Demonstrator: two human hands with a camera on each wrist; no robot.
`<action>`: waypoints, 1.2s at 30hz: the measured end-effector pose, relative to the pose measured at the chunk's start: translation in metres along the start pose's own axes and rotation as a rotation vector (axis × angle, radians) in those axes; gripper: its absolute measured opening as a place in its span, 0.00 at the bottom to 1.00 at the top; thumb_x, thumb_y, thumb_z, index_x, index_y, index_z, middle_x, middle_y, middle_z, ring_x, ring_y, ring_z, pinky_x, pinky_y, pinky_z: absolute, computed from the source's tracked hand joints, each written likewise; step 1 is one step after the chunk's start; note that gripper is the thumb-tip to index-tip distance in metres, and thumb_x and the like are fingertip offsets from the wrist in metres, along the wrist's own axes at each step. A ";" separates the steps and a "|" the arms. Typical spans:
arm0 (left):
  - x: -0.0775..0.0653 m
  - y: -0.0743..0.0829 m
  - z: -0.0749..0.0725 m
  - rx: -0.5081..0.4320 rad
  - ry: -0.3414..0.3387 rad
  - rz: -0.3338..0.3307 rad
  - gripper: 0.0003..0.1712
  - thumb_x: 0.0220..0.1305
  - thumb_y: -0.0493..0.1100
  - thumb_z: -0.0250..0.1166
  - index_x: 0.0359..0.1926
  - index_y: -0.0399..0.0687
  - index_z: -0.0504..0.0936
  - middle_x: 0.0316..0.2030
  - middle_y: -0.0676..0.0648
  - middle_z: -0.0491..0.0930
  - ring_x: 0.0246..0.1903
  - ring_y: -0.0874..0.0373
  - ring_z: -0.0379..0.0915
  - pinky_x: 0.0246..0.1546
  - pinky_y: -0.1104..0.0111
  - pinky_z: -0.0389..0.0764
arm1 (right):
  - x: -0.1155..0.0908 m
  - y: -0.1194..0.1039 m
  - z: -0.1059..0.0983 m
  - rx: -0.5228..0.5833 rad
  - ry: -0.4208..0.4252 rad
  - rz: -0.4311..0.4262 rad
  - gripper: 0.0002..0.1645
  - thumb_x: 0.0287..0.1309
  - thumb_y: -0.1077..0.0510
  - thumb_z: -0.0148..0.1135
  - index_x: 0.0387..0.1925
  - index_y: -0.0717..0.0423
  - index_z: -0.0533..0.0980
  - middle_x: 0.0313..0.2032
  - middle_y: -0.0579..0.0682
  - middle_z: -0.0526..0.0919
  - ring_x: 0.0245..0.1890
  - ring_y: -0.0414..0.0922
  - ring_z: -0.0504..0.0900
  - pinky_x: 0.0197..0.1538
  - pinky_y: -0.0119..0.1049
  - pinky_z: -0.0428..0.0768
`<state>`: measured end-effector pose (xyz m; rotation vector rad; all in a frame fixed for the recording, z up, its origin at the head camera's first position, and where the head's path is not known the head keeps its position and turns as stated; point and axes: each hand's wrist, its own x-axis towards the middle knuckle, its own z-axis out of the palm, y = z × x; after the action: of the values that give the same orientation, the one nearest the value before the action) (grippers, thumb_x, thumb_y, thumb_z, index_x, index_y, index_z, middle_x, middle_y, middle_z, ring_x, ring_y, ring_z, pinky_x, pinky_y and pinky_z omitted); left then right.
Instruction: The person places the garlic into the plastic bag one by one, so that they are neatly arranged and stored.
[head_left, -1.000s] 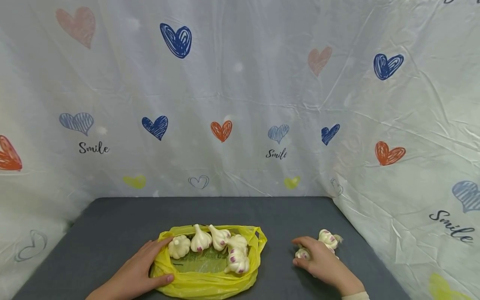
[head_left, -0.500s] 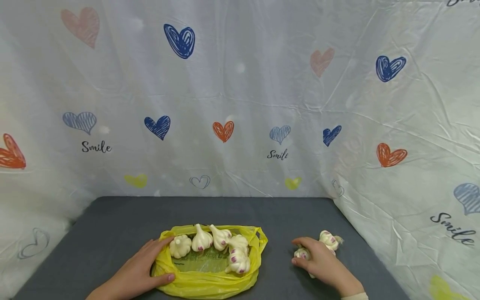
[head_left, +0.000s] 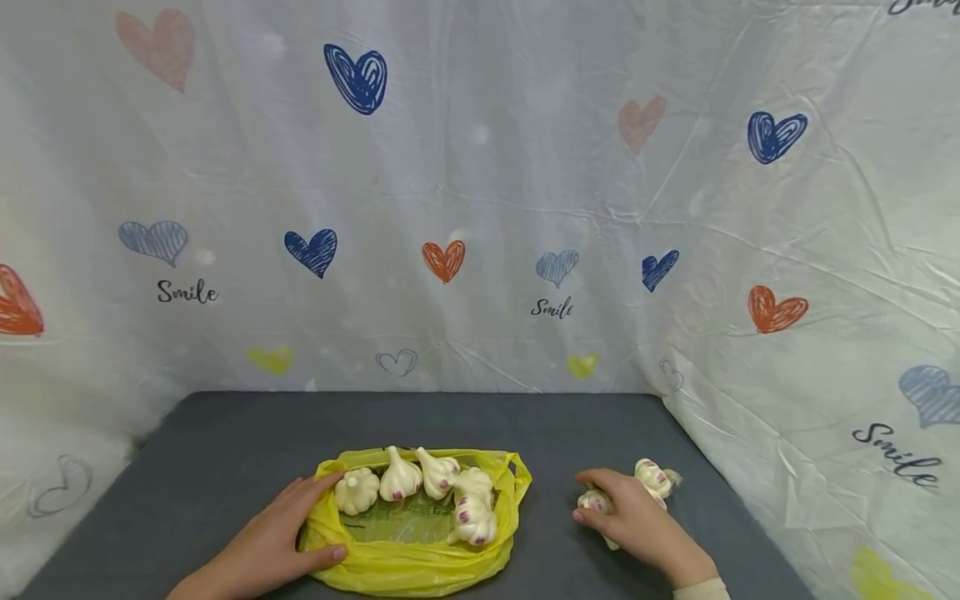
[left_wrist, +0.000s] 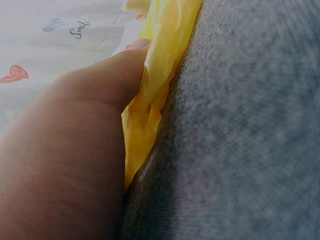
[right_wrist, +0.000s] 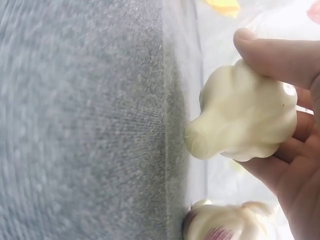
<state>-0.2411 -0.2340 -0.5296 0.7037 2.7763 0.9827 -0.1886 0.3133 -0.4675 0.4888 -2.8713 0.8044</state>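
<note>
My left hand holds the left end of a yellow plastic bag, its thumb over the near rim and its fingers along the far left side. The bag's mouth is spread wide. Inside it, several white garlic bulbs lie along the back and right side. To the right of the bag, my right hand grips another garlic bulb between thumb and fingers, stem pointing down towards the table in the right wrist view. More purple-streaked garlic lies just behind that hand, which partly hides it.
A dark grey table carries everything. White curtain printed with hearts and "Smile" hangs behind the table and along both sides. A bag handle loop sticks up at the right rim.
My right hand, with the garlic bulb in its grip, has shifted slightly left, away from the garlic behind it. The left hand stays on the bag.
</note>
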 end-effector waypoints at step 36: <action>0.000 0.000 -0.001 -0.009 -0.015 0.004 0.54 0.70 0.72 0.70 0.86 0.55 0.62 0.81 0.33 0.62 0.76 0.10 0.45 0.54 0.14 0.64 | 0.016 -0.031 -0.002 0.046 0.002 -0.045 0.28 0.69 0.46 0.78 0.61 0.59 0.85 0.56 0.54 0.89 0.57 0.53 0.87 0.59 0.58 0.84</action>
<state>-0.2419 -0.2346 -0.5291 0.7121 2.7572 0.9860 -0.1927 0.2852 -0.4476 0.5560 -2.8344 0.8651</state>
